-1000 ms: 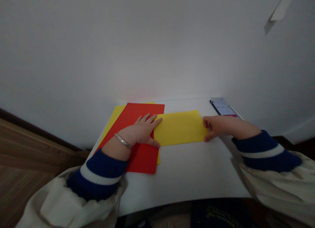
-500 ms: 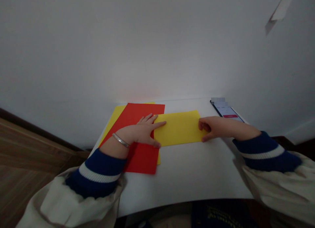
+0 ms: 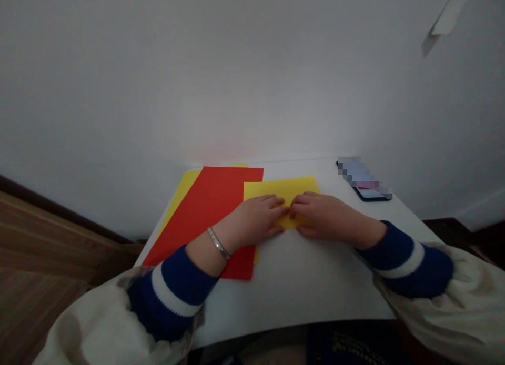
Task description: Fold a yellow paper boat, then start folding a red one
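Observation:
A folded yellow paper (image 3: pixel 282 189) lies on the white table (image 3: pixel 311 281), its left end overlapping a red sheet (image 3: pixel 209 207). My left hand (image 3: pixel 256 220) and my right hand (image 3: pixel 321 213) meet at the middle of the paper's near edge, fingertips almost touching. Both hands pinch that edge, thumbs under or at it and fingers curled on top. A silver bracelet (image 3: pixel 218 243) sits on my left wrist. Under the red sheet another yellow sheet (image 3: pixel 182 189) shows at the far left corner.
A phone (image 3: pixel 365 183) with a lit screen lies at the table's far right by the white wall. Wooden floor (image 3: pixel 39 260) lies to the left, below the table. The table's near edge runs just in front of my sleeves.
Both hands slid inward along the yellow paper from its left and right ends to its middle, where they now pinch the near edge. The paper stays in place.

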### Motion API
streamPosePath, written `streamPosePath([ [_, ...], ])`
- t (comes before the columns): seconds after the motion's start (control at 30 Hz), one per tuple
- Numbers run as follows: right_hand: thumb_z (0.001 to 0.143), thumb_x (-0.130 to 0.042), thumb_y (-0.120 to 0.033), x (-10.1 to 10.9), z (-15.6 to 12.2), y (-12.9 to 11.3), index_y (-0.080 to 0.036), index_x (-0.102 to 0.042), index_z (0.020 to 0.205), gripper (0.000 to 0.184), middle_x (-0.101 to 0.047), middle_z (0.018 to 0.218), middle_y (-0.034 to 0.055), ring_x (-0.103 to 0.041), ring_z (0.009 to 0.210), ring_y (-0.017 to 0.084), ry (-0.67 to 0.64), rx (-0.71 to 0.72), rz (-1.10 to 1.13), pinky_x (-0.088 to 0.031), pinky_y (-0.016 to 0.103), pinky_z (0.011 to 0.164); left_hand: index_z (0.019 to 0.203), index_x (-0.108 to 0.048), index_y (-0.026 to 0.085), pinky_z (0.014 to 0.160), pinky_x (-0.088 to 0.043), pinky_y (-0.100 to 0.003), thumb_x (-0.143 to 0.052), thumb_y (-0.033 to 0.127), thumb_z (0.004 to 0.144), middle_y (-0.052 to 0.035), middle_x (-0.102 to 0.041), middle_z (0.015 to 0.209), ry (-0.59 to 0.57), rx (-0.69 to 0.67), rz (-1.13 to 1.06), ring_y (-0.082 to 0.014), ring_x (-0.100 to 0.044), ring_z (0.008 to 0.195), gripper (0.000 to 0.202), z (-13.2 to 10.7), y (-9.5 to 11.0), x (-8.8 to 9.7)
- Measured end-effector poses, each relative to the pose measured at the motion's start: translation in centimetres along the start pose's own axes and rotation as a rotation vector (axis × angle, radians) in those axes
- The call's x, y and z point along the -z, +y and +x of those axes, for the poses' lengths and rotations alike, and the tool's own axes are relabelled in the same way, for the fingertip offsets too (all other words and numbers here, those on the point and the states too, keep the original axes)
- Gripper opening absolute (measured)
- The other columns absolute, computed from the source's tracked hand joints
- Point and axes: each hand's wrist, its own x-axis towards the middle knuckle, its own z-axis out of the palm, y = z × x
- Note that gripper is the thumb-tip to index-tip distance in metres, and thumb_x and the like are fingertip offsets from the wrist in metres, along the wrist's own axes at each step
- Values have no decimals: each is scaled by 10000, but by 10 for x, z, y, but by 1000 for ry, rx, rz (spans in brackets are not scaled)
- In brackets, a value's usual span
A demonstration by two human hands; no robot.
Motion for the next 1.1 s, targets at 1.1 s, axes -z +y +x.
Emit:
streamPosePath([
  [1.1,807,-509,-183,7,8,-16,-180,-582,826,75,-649,820,35,-543,721,144,281,-256,19,-298,262,594,834,-616,194,478,-285,-258,-498,241,906,2,-602,711,383,37,274,-132,-503,590,146,2,8,11],
])
